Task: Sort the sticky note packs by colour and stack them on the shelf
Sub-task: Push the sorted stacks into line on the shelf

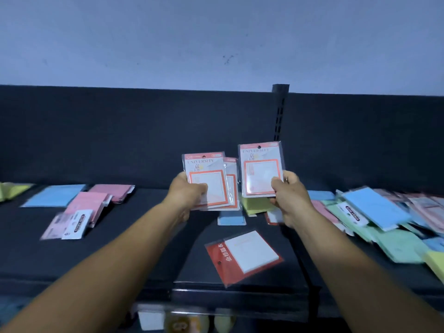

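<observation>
Sticky note packs, orange-bordered and printed UNIVERSITY, held up in both hands above the dark shelf [134, 251]. Left hand [186, 192]: fingers curled round the lower left corner of a small fan of such packs [206, 181], at least two, one half hidden behind the front one. Right hand [287, 197]: thumb across the lower right corner of a single UNIVERSITY pack [260, 168], gripped upright, slightly higher than the left-hand ones and just apart from them.

On the shelf below, near the front edge: red-carded pack with a white pad [242, 255], lying flat and tilted. Behind it, under the raised hands: blue pack [231, 219], and just beside that a yellow pack [254, 205], partly hidden by the held pack.

Left part of the shelf: blue pack [56, 195] flat, two pink stacks near it, one at the back [113, 192] and one nearer [87, 205], with a white-labelled pack [77, 224] leaning at the front of the nearer one; yellow-green packs [12, 189] at the far left edge, blurred.

Right part: loose overlapping heap [384, 224] of green, blue and pink packs, unsorted, a blue one on top; yellow pack [436, 261] at the right edge. Slotted upright [280, 111] on the back panel behind the hands.
</observation>
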Demonstrator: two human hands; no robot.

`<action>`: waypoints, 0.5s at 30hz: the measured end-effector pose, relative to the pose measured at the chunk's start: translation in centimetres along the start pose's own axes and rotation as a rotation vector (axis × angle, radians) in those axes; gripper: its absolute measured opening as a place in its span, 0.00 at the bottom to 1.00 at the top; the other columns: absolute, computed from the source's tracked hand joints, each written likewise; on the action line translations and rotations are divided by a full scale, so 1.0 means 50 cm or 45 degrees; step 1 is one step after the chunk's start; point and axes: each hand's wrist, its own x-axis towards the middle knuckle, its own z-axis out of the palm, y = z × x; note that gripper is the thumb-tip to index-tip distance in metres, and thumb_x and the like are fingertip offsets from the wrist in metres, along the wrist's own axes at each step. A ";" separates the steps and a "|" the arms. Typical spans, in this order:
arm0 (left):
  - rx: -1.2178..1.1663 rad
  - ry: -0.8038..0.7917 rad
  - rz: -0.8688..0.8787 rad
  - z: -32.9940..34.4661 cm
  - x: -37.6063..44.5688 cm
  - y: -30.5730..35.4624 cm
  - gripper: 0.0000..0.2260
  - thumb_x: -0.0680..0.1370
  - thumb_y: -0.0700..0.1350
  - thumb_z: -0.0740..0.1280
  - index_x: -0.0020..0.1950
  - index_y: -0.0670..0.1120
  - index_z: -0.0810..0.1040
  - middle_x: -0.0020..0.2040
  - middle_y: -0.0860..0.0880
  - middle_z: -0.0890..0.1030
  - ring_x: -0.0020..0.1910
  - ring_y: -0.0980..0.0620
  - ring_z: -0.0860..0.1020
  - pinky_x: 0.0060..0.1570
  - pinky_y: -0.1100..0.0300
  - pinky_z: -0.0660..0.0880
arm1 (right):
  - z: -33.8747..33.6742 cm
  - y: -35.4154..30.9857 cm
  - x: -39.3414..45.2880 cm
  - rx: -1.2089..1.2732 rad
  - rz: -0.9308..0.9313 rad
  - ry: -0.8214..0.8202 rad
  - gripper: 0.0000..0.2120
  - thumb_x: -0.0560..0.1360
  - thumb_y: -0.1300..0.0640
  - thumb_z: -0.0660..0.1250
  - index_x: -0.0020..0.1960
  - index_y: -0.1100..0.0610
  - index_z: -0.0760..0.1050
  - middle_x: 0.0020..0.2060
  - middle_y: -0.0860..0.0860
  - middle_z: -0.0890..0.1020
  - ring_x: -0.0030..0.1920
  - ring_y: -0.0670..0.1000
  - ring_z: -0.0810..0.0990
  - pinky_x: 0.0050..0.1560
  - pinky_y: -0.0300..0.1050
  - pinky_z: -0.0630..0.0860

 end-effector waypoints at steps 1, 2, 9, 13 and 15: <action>0.036 0.031 0.004 -0.019 0.008 -0.001 0.11 0.76 0.30 0.64 0.53 0.44 0.74 0.52 0.45 0.81 0.49 0.45 0.81 0.48 0.52 0.79 | 0.016 -0.001 0.001 -0.029 -0.009 -0.025 0.11 0.78 0.61 0.59 0.58 0.52 0.72 0.50 0.51 0.82 0.46 0.52 0.81 0.49 0.48 0.78; 0.075 0.055 0.006 -0.038 0.014 -0.001 0.12 0.75 0.29 0.63 0.51 0.45 0.74 0.53 0.45 0.81 0.51 0.44 0.81 0.52 0.51 0.79 | 0.034 -0.002 0.002 -0.059 0.000 -0.066 0.11 0.77 0.62 0.61 0.57 0.52 0.73 0.49 0.51 0.82 0.44 0.51 0.81 0.45 0.47 0.78; 0.166 0.132 -0.033 -0.156 0.071 -0.015 0.10 0.76 0.31 0.64 0.50 0.45 0.76 0.52 0.47 0.82 0.50 0.46 0.81 0.54 0.52 0.79 | 0.194 0.000 -0.006 -0.282 0.037 -0.385 0.07 0.74 0.67 0.65 0.44 0.56 0.75 0.36 0.52 0.80 0.33 0.48 0.73 0.32 0.39 0.69; 0.225 0.131 -0.083 -0.208 0.112 -0.021 0.07 0.77 0.35 0.66 0.49 0.46 0.75 0.52 0.47 0.82 0.50 0.47 0.81 0.55 0.51 0.78 | 0.281 0.018 -0.005 -0.365 0.090 -0.437 0.06 0.72 0.68 0.65 0.44 0.58 0.73 0.37 0.53 0.78 0.35 0.50 0.74 0.33 0.42 0.75; 0.260 0.104 -0.074 -0.226 0.132 -0.023 0.08 0.78 0.34 0.62 0.48 0.47 0.75 0.51 0.49 0.81 0.52 0.47 0.80 0.54 0.53 0.78 | 0.319 0.030 0.000 -0.411 0.097 -0.420 0.07 0.71 0.68 0.66 0.43 0.58 0.71 0.36 0.53 0.76 0.35 0.51 0.73 0.35 0.44 0.76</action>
